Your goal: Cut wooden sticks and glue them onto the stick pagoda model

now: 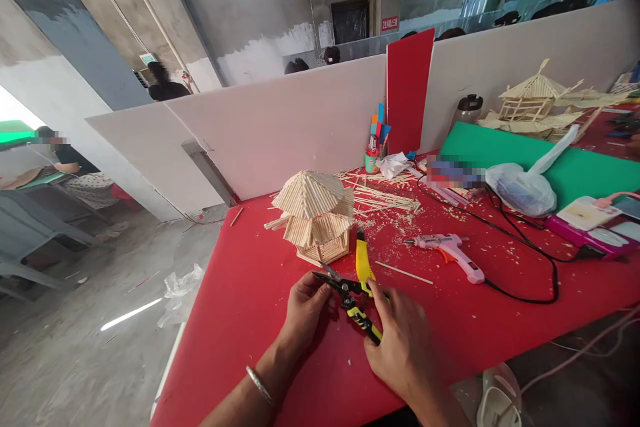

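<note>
Hands at the near edge of the red desk [250,293] work a pair of snips [350,293] with yellow and black handles. The right hand [405,340] has its grip closed over the lower handle, thumb toward the pivot, while the upper yellow handle stands free and angled away, so the blades are parted. The left hand [305,310], a metal bangle [259,385] on its wrist, is curled just beside the blade tips. Its fingers are bent in, but I cannot tell whether that grip holds anything. The snips lie low over the desk, directly in front of a stick-built pavilion model [315,217], near it but apart. A single loose stick [404,272] lies to the right of the snips, and beyond it a white glue gun [450,253] rests on its side with a black cable [525,260] looping off to the right. Shavings and a pile of sticks [385,197] lie behind the model. Farther back are a clear plastic bag [523,190] on a green mat [550,160], a cup of pens [373,157], and a red board [409,90] leaning upright against the white partition [300,127]. A second stick model [533,103] stands at the far right.
</note>
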